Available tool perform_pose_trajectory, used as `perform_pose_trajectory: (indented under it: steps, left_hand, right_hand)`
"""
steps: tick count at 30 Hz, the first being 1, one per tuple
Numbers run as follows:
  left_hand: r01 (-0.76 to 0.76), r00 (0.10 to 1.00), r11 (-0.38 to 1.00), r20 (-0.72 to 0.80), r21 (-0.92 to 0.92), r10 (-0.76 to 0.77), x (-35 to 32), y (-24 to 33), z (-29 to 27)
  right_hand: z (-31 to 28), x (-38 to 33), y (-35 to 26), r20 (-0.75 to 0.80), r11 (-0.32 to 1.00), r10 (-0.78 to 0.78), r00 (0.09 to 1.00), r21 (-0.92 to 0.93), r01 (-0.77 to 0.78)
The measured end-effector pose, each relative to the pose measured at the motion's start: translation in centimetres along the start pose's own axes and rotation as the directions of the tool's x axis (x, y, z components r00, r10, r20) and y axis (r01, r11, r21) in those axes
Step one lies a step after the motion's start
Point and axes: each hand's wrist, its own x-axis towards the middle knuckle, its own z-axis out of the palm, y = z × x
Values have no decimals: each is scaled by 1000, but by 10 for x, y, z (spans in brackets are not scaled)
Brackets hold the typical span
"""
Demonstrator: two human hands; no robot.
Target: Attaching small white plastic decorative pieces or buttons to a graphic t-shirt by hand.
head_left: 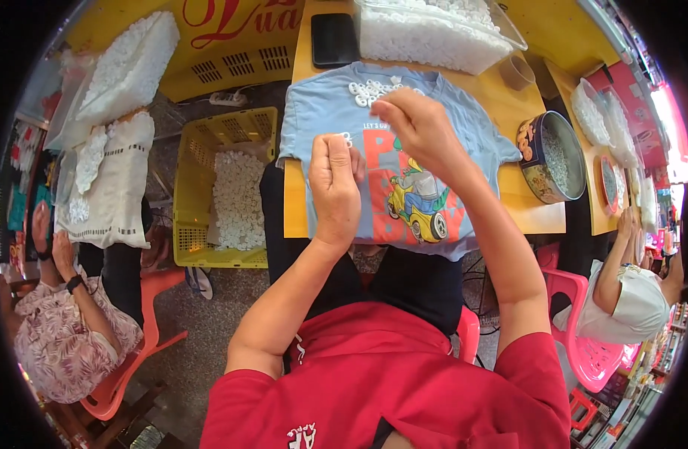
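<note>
A light blue printed T-shirt (314,112) lies spread on the wooden table before me, a small pile of white plastic ring-like pieces (368,91) on its upper part. Above the shirt, my left hand (334,187) is closed in a pinch, with a small white plastic piece (347,139) at its fingertips. My right hand (422,127) is raised just right of the pile, thumb and fingers pressed together. Whatever it pinches, if anything, is too small to make out. The two hands are apart.
A clear tub (433,54) of white pieces and a black phone (334,40) sit at the table's far side. To the right stands a round tin (559,161) of small greyish bits. A yellow crate (190,224) holds white pieces. Co-workers sit on both sides.
</note>
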Motion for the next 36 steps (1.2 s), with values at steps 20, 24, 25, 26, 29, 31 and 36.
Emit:
perform_pose_trajectory:
  steps: [20, 24, 25, 26, 29, 31, 36]
  left_hand:
    - [45, 999, 999, 16, -19, -45, 3, -1, -6]
    - [45, 999, 999, 23, -15, -45, 2, 0, -3]
    - [46, 999, 999, 25, -15, -46, 2, 0, -2]
    - [52, 998, 999, 22, -16, -51, 2, 1, -2]
    - [61, 998, 998, 22, -32, -60, 2, 0, -2]
    - [63, 998, 997, 22, -45, -62, 2, -1, -4]
    - [59, 998, 998, 39, -19, -58, 2, -2, -4]
  right_hand:
    - [10, 30, 37, 228, 811, -292, 929, -455, 367]
    - [-2, 19, 35, 381, 768, -228, 896, -495, 406]
    - [-5, 17, 34, 420, 764, -212, 882, -491, 418]
    - [-5, 16, 34, 419, 764, -211, 883, -492, 416]
    - [-9, 14, 35, 409, 759, -246, 879, -483, 437]
    - [-9, 13, 36, 388, 794, -208, 898, -470, 387]
    - [-13, 9, 38, 319, 842, -106, 942, -475, 255]
